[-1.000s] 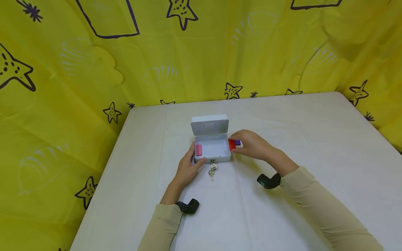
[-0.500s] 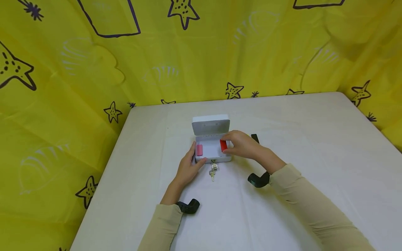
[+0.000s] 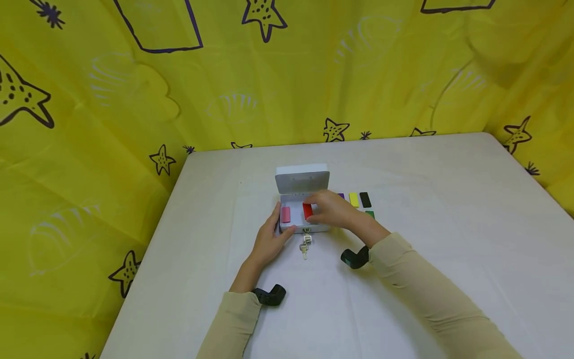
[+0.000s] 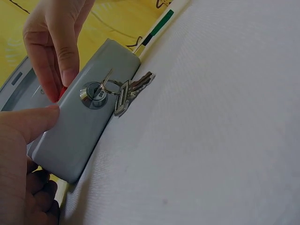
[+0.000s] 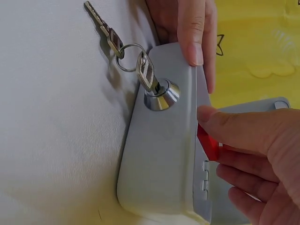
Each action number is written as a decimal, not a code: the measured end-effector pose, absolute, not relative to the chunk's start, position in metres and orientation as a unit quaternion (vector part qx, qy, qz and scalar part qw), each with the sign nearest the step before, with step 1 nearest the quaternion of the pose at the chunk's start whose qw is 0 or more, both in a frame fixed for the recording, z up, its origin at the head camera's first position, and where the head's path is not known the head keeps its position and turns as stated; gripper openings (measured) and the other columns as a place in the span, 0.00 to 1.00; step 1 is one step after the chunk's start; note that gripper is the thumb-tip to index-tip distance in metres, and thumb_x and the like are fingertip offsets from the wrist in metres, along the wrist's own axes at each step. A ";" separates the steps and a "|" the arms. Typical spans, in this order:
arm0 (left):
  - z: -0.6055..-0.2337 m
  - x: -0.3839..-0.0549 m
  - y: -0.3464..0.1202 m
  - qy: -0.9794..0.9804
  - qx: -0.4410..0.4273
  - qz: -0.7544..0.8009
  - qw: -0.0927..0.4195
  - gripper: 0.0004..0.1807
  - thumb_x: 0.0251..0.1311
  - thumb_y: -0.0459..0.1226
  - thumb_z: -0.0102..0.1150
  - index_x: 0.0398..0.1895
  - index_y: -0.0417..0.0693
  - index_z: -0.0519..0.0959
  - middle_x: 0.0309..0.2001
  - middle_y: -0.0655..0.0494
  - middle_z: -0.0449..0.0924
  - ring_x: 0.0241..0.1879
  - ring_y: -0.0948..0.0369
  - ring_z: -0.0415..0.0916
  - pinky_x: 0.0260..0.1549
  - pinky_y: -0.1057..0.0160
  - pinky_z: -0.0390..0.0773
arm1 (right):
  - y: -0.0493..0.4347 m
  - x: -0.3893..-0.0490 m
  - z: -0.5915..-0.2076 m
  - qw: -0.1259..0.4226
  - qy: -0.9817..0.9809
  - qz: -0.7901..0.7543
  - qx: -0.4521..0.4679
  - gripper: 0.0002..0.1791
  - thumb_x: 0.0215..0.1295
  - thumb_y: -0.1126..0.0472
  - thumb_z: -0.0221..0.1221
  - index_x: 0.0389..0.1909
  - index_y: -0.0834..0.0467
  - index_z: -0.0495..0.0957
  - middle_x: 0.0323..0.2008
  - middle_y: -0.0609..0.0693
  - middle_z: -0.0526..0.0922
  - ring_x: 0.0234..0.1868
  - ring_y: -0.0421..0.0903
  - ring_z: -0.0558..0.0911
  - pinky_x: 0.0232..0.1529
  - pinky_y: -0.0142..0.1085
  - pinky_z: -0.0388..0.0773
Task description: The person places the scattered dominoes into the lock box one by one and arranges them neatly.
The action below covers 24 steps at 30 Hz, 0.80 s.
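A small white cash box (image 3: 320, 228) stands on the table with its lid (image 3: 300, 184) raised. My left hand (image 3: 266, 244) grips its front left corner, thumb on the front rim and fingers along the left side. Between thumb and fingers, my right hand (image 3: 334, 209) pinches a red block (image 3: 307, 212) inside the box, upright with its long side front to back. A pink block (image 3: 286, 214) lies inside near the left wall. One key (image 5: 146, 72) sits in the front lock; another key (image 5: 112, 41) hangs from the same ring.
To the right of the box lie a purple block (image 3: 342, 195), a yellow block (image 3: 354, 200), a black block (image 3: 365, 200) and a green block (image 3: 370, 214), the purple and green partly hidden by my right hand and arm. A yellow patterned curtain (image 3: 287, 89) hangs behind the white table (image 3: 202, 224).
My right hand has carried the red block leftward from beside the box's right wall to the middle of the box, uncovering the blocks at right. The left hand has stayed on the box.
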<state>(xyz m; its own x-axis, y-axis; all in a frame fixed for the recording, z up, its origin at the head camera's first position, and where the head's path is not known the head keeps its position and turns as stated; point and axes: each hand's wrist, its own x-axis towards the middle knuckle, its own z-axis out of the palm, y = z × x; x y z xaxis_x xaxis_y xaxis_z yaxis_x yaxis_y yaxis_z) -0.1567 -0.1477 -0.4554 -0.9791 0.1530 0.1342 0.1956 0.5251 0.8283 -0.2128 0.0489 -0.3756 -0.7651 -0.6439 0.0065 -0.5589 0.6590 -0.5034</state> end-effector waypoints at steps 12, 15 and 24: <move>-0.455 -0.156 -0.148 -0.872 -0.100 -0.478 0.024 0.43 0.59 0.50 0.56 0.71 0.43 0.47 0.69 0.50 0.51 0.67 0.55 0.49 0.63 0.55 0.53 | 0.034 -0.219 -0.385 0.099 0.902 -0.245 -0.341 0.21 0.52 0.61 0.67 0.47 0.64 0.79 0.38 0.51 0.80 0.36 0.46 0.73 0.42 0.35 0.74; -0.455 -0.157 -0.148 -0.873 -0.102 -0.477 0.027 0.43 0.59 0.50 0.56 0.71 0.43 0.48 0.69 0.49 0.52 0.67 0.54 0.50 0.63 0.55 0.53 | 0.031 -0.222 -0.388 0.094 0.902 -0.237 -0.348 0.19 0.52 0.61 0.67 0.45 0.64 0.80 0.31 0.48 0.79 0.32 0.45 0.71 0.35 0.33 0.72; -0.455 -0.156 -0.148 -0.870 -0.105 -0.480 0.028 0.43 0.59 0.48 0.56 0.71 0.43 0.48 0.69 0.49 0.52 0.67 0.55 0.50 0.62 0.56 0.54 | 0.025 -0.229 -0.397 0.093 0.898 -0.232 -0.361 0.15 0.51 0.61 0.67 0.40 0.63 0.81 0.22 0.45 0.73 0.27 0.44 0.69 0.28 0.31 0.68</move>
